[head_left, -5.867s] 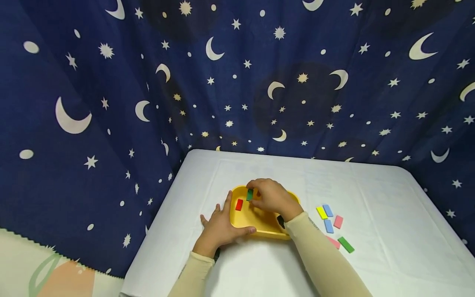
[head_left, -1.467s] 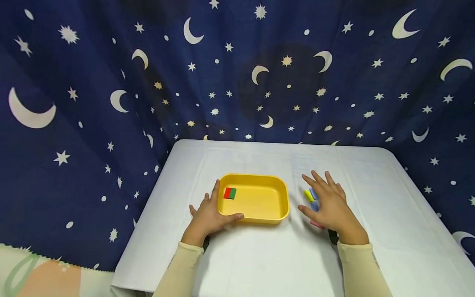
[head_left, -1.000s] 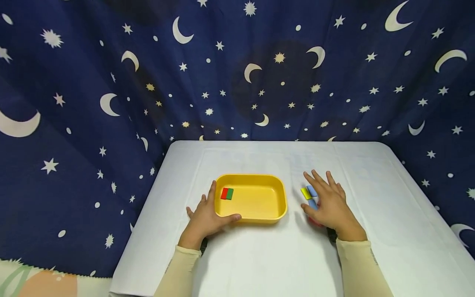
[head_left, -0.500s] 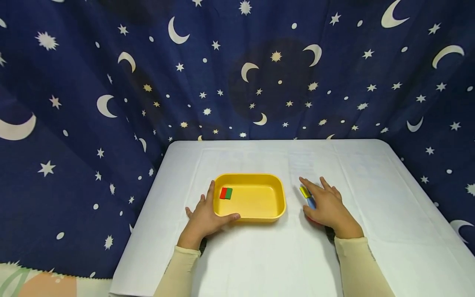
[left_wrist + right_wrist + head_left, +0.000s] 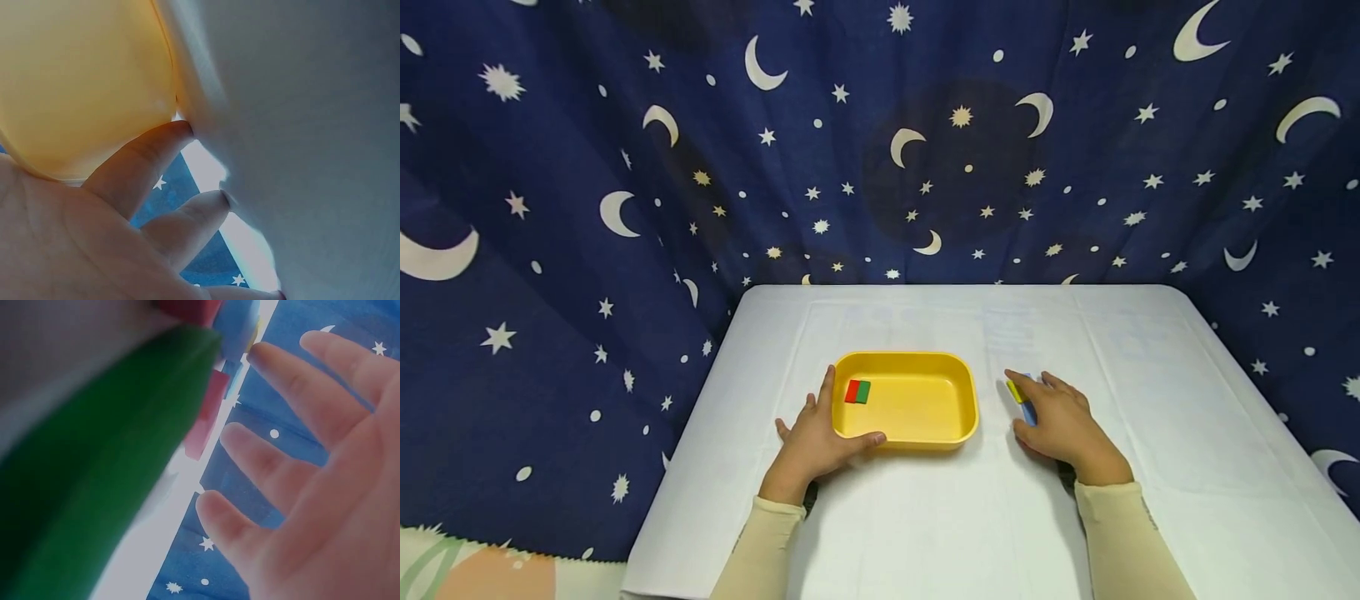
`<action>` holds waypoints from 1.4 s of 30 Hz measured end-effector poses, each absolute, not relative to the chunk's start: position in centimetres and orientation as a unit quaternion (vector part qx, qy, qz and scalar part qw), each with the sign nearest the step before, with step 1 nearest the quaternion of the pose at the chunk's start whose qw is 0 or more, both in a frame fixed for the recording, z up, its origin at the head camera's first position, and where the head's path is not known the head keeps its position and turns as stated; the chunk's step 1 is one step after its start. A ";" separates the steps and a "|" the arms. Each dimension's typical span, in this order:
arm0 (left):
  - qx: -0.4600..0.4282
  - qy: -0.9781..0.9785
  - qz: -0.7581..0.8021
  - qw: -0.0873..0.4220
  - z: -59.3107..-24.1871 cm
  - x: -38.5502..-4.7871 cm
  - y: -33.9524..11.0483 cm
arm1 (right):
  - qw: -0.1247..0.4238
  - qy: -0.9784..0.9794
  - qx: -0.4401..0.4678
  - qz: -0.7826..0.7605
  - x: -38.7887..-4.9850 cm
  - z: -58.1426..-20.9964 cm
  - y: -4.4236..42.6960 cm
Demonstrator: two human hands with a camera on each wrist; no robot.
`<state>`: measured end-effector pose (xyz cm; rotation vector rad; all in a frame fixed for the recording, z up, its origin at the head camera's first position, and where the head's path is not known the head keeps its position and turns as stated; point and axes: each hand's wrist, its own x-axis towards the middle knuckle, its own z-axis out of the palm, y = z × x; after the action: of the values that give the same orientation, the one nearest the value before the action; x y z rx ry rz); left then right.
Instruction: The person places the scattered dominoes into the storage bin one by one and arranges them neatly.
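My left hand (image 5: 812,446) rests spread at the left end of the yellow tray (image 5: 917,412), thumb along the front rim and index finger at the left edge. Inside the tray, a red tile (image 5: 852,391) and a green tile (image 5: 864,392) lie side by side. Over the loose tiles at the right is my right hand (image 5: 1066,429), fingers loosely bent, its index fingertip by a yellow tile (image 5: 1016,392). Part of a blue tile (image 5: 1028,413) shows beneath it. In the right wrist view, another green tile (image 5: 100,469) and a pink tile (image 5: 206,422) appear; nothing is pinched there.
A white cloth covers the table (image 5: 925,525). Behind and to the sides hangs a dark blue curtain (image 5: 820,317) with moons and stars. My right hand hides most of the loose tiles in the head view.
The green tile, earlier in my right hand over the tray, now lies beside the red one. My right hand has moved to the loose tiles and lowered. My left hand stays at the tray.
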<state>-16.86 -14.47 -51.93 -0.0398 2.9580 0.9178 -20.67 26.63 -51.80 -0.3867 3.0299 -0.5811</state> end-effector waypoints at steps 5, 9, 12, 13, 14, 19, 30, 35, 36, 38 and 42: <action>-0.012 0.956 0.291 0.024 -52.0 -16.9 -14.5 | -0.004 0.973 -0.135 -0.186 -20.6 -51.7 26.6; -0.010 0.957 0.289 0.023 -52.1 -16.9 -14.5 | -0.031 0.972 -0.147 -0.180 -20.6 -51.7 26.6; -0.009 0.956 0.291 0.020 -52.1 -16.9 -14.5 | -0.042 0.972 -0.149 -0.175 -20.7 -51.8 26.7; -0.008 0.957 0.291 0.020 -52.1 -16.9 -14.5 | -0.043 0.973 -0.147 -0.173 -20.7 -51.9 26.8; -0.008 0.957 0.291 0.020 -52.1 -16.9 -14.5 | -0.045 0.973 -0.147 -0.172 -20.7 -51.9 26.8; -0.008 0.956 0.292 0.021 -52.0 -16.8 -14.5 | -0.047 0.973 -0.149 -0.171 -20.8 -52.2 26.9; -0.011 0.955 0.295 0.020 -52.0 -16.9 -14.5 | -0.051 0.973 -0.143 -0.173 -20.9 -52.0 26.9; -0.009 0.956 0.291 0.017 -51.8 -16.9 -14.5 | -0.049 0.974 -0.143 -0.171 -20.9 -51.9 26.8; -0.008 0.956 0.292 0.016 -51.8 -16.9 -14.5 | -0.049 0.974 -0.142 -0.171 -20.8 -51.9 26.8; -0.008 0.956 0.293 0.016 -51.8 -16.8 -14.5 | -0.048 0.974 -0.140 -0.170 -20.8 -52.0 26.7; -0.007 0.955 0.297 0.015 -51.9 -16.8 -14.5 | -0.051 0.974 -0.138 -0.170 -20.8 -52.0 26.7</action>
<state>-16.75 -14.48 -51.87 -0.0211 2.9706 0.9228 -20.75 26.68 -52.02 -0.4492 3.1641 -0.5514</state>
